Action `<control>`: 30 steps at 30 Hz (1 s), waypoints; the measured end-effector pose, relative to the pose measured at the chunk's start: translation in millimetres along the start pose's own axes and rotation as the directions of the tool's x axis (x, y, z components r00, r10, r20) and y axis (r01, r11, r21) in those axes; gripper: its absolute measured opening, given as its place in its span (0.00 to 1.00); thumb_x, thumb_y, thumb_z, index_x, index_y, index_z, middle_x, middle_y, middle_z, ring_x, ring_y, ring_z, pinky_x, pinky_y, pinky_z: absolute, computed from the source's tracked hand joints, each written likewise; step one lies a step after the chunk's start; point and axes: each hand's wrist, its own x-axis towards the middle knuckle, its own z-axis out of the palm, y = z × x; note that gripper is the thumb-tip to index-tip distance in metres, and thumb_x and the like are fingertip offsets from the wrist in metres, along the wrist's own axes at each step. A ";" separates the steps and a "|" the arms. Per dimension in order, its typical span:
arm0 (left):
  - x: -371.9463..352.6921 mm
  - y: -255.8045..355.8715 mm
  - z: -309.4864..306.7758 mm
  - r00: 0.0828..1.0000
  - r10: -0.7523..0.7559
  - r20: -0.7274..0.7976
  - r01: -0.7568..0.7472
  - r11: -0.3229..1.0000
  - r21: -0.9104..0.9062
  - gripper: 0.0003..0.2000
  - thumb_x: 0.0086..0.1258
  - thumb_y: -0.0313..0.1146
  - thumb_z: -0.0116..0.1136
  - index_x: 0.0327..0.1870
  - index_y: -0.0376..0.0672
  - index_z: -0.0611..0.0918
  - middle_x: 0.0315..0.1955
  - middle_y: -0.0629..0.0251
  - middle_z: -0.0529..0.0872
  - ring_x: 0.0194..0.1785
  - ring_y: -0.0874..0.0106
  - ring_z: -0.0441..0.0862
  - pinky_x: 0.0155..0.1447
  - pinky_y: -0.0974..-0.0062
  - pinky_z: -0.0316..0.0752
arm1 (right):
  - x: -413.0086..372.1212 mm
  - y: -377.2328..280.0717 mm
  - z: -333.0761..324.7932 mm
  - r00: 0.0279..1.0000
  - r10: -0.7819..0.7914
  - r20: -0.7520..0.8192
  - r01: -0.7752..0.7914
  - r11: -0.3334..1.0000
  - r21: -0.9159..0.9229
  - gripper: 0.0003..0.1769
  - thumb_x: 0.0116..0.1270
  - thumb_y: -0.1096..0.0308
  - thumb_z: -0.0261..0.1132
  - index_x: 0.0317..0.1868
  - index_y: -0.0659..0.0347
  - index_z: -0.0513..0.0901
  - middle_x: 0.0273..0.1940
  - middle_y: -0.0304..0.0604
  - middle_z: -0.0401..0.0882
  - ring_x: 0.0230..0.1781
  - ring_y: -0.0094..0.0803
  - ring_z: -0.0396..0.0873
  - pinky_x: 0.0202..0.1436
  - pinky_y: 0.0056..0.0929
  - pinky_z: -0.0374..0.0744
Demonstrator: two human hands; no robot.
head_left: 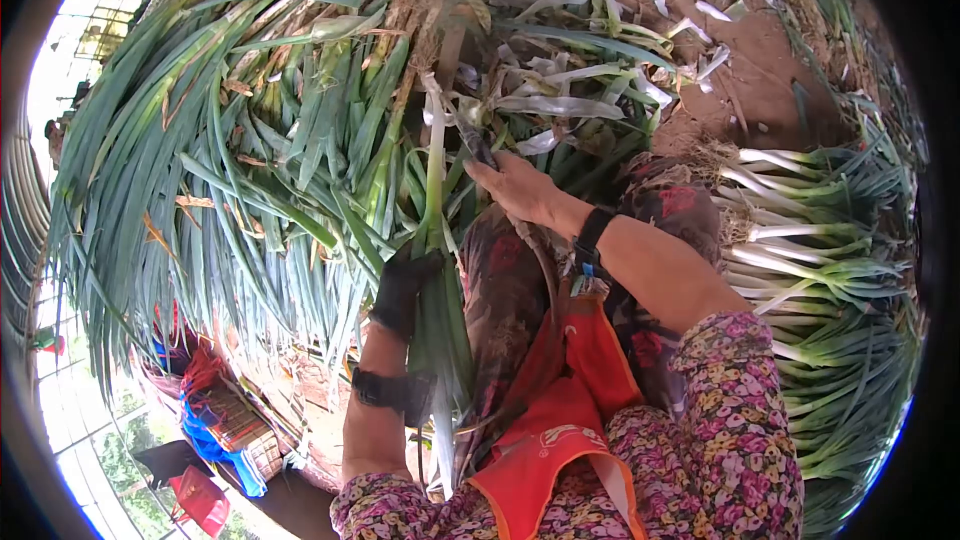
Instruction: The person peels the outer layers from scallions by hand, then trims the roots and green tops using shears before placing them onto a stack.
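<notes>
Here, one leek [435, 190], left hand [405, 285], right hand [515, 188]

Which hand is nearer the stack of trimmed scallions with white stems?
Right. The right hand is up at the white part of the stalk, closer to the trimmed scallion stack; the gloved left hand clasps it lower, farther away.

An outdoor farm work spot under a light shelter, where a harvest is being cleaned. A huge heap of long-leaved green onions [250, 140] fills the upper left. A neat stack of trimmed onions [820, 250] with white stalks lies at the right. Bare reddish dirt ground [760, 70] shows between them, strewn with pale peeled skins [600, 30]. Thin metal frame bars [100, 30] stand at the left edge against bright daylight.
</notes>
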 end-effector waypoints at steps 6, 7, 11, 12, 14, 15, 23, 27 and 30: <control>1.6 -4.5 -7.4 0.998 0.018 0.053 -0.006 0.976 -0.218 0.25 0.60 0.26 0.57 0.61 0.38 0.69 0.39 0.62 0.83 0.38 0.71 0.82 0.39 0.74 0.80 | -64.9 -13.6 -2.0 0.997 -0.072 0.034 0.072 0.997 -0.006 0.33 0.67 0.39 0.49 0.48 0.65 0.73 0.32 0.48 0.74 0.35 0.39 0.74 0.42 0.35 0.71; 0.4 2.8 -7.9 0.997 -0.001 0.078 0.019 0.974 -0.225 0.26 0.60 0.25 0.57 0.62 0.38 0.68 0.39 0.61 0.83 0.38 0.71 0.82 0.39 0.74 0.80 | -79.7 -13.7 -3.6 0.995 -0.079 0.058 0.080 0.996 -0.029 0.33 0.68 0.39 0.47 0.48 0.66 0.72 0.37 0.53 0.75 0.41 0.47 0.75 0.48 0.38 0.71; -3.1 7.9 -2.7 0.990 0.020 0.143 0.030 0.939 -0.341 0.28 0.58 0.25 0.57 0.63 0.38 0.67 0.39 0.60 0.83 0.36 0.69 0.83 0.39 0.74 0.81 | -103.7 -9.1 -1.4 0.981 -0.102 0.168 0.108 0.994 -0.027 0.32 0.69 0.41 0.45 0.49 0.67 0.72 0.43 0.60 0.76 0.47 0.56 0.75 0.53 0.42 0.71; -4.5 7.2 -2.6 0.989 0.039 0.146 0.019 0.926 -0.377 0.28 0.58 0.26 0.57 0.63 0.38 0.67 0.39 0.60 0.83 0.35 0.69 0.83 0.39 0.74 0.81 | -99.6 -4.8 3.3 0.983 -0.134 0.122 0.135 0.991 -0.006 0.33 0.69 0.41 0.46 0.48 0.67 0.72 0.42 0.60 0.77 0.46 0.55 0.75 0.52 0.41 0.71; -5.7 3.7 -3.8 0.989 0.024 0.149 0.032 0.930 -0.365 0.27 0.59 0.25 0.56 0.63 0.38 0.67 0.39 0.60 0.83 0.36 0.69 0.83 0.40 0.74 0.81 | -87.5 3.7 9.4 0.982 -0.189 0.020 0.188 0.982 0.026 0.34 0.68 0.39 0.46 0.48 0.67 0.72 0.40 0.59 0.77 0.45 0.53 0.77 0.51 0.41 0.71; -5.3 2.3 -3.8 0.988 0.018 0.155 0.039 0.933 -0.357 0.27 0.59 0.24 0.55 0.63 0.39 0.68 0.39 0.60 0.83 0.37 0.69 0.83 0.41 0.74 0.81 | -80.8 3.5 6.1 0.991 -0.122 0.055 0.119 0.991 0.055 0.34 0.68 0.39 0.46 0.48 0.67 0.73 0.38 0.57 0.77 0.44 0.51 0.77 0.50 0.40 0.72; -19.0 -19.9 -3.0 0.999 0.004 -0.039 -0.001 0.997 0.075 0.28 0.62 0.26 0.56 0.66 0.38 0.67 0.42 0.66 0.82 0.41 0.77 0.79 0.46 0.79 0.75 | -24.1 -5.4 3.0 0.992 -0.066 0.111 0.040 0.975 0.219 0.24 0.69 0.44 0.54 0.34 0.60 0.70 0.23 0.33 0.66 0.21 0.21 0.67 0.24 0.25 0.68; -32.1 -4.4 5.0 0.996 -0.008 -0.086 0.030 0.965 0.259 0.29 0.62 0.25 0.56 0.67 0.38 0.66 0.43 0.66 0.81 0.40 0.78 0.77 0.46 0.80 0.74 | -4.8 -2.4 11.2 0.988 -0.049 0.147 0.014 0.972 0.235 0.24 0.68 0.44 0.55 0.33 0.60 0.70 0.22 0.33 0.66 0.20 0.21 0.67 0.24 0.24 0.68; -31.4 -7.9 -2.0 0.997 0.010 -0.076 0.006 0.981 0.196 0.28 0.62 0.25 0.56 0.66 0.38 0.66 0.43 0.65 0.81 0.41 0.77 0.79 0.46 0.79 0.75 | -4.5 -8.9 14.6 0.984 -0.086 0.155 0.040 0.959 0.282 0.24 0.68 0.44 0.55 0.33 0.59 0.69 0.23 0.34 0.66 0.20 0.21 0.67 0.24 0.24 0.68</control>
